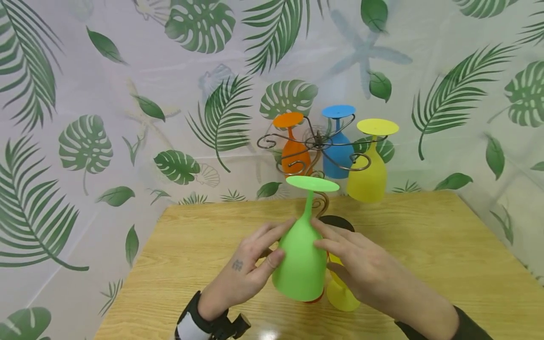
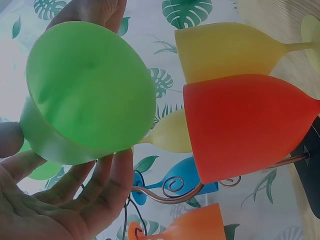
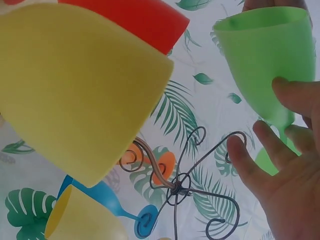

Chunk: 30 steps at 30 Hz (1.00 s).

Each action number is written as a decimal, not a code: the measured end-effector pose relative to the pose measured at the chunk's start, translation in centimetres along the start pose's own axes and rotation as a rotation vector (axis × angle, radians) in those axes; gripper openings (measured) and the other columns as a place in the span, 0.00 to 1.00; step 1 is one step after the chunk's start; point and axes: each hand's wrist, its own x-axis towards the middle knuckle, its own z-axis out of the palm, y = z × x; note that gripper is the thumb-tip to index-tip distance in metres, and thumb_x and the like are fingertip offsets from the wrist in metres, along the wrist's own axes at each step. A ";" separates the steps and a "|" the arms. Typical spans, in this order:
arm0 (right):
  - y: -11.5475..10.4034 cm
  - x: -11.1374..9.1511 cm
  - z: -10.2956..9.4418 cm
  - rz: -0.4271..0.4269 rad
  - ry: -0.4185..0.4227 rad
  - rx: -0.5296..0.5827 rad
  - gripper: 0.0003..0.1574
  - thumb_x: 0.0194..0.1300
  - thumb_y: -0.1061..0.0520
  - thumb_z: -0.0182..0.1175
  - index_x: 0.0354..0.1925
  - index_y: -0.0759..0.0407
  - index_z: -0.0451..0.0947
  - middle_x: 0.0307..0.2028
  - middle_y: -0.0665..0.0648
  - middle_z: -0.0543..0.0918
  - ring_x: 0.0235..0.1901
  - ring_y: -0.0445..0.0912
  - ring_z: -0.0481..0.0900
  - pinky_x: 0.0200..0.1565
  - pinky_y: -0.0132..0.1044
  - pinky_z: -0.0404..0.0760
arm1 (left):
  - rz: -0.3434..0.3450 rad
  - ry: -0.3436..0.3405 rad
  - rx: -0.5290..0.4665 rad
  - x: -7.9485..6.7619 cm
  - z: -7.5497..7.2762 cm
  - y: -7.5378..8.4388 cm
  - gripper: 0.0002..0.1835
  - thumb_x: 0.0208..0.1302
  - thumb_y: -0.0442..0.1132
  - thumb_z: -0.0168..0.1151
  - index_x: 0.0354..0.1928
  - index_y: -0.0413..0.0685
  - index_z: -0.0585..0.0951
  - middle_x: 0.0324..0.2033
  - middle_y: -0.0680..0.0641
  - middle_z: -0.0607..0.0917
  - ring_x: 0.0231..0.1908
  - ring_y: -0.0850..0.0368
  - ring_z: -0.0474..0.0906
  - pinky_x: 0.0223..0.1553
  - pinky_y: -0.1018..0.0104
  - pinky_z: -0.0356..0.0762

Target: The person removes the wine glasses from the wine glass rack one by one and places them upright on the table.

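Note:
A green plastic goblet [image 1: 299, 264] is held upside down in the air, its foot up and its rim down. My left hand [image 1: 250, 267] holds the bowl from the left, with the thumb and fingers spread around it. From the right, my right hand [image 1: 367, 264] grips the same bowl, fingers near where it narrows to the stem. Behind it is a wire goblet rack [image 1: 318, 141] with curled arms. An orange goblet [image 1: 295, 153], a blue goblet [image 1: 337, 153] and a yellow goblet [image 1: 369, 174] hang upside down from it.
A second yellow goblet [image 1: 343, 298] stands upright on the wooden table [image 1: 204, 245], partly behind my right hand. A red goblet [image 2: 245, 127] stands beside it, mostly hidden in the head view. The rack's black base [image 1: 340, 222] is just behind them. A leaf-patterned cloth [image 1: 127, 141] hangs behind.

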 end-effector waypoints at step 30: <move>-0.4 -0.2 0.3 -0.043 0.020 0.047 0.31 0.78 0.47 0.46 0.64 0.69 0.70 0.66 0.74 0.71 0.72 0.54 0.66 0.75 0.31 0.59 | 0.088 -0.116 -0.138 0.0 -0.2 1.1 0.23 0.83 0.33 0.40 0.74 0.41 0.68 0.61 0.41 0.82 0.52 0.57 0.83 0.49 0.62 0.85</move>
